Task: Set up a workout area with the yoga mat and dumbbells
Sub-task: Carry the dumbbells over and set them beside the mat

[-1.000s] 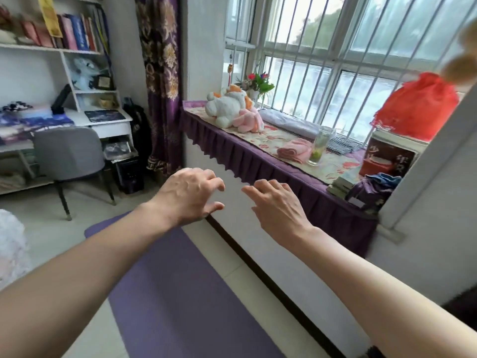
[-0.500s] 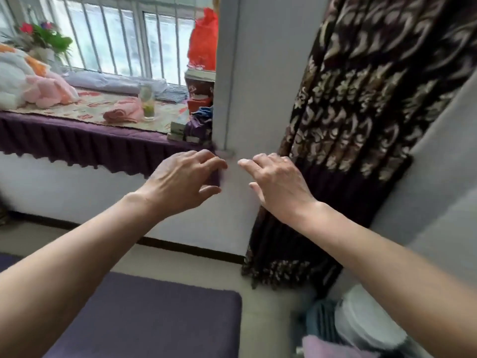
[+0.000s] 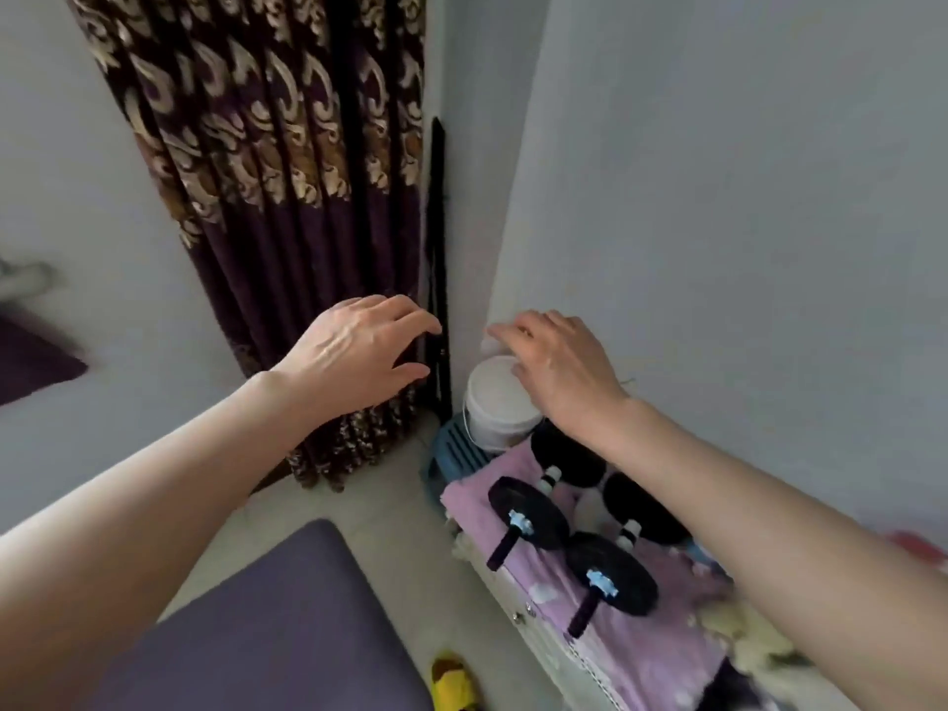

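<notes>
Here both arms reach forward into a room corner, and neither hand holds anything. The left hand (image 3: 359,346) hangs in front of the patterned curtain (image 3: 267,146), fingers loosely curled and spread apart. The right hand (image 3: 559,372) hovers above a white bucket (image 3: 495,407), fingers bent and slightly parted, empty. Below the right forearm, 2 dumbbells lie side by side on a pink cloth (image 3: 641,659) that covers a low piece of furniture: the nearer dumbbell (image 3: 608,582) and the farther dumbbell (image 3: 533,510), each with black plates and a dark handle. The far plates are partly hidden by the forearm. The purple yoga mat (image 3: 267,628) lies flat on the floor at lower left, well apart from the dumbbells. A yellow slipper (image 3: 454,682) sits on the floor between mat and furniture
</notes>
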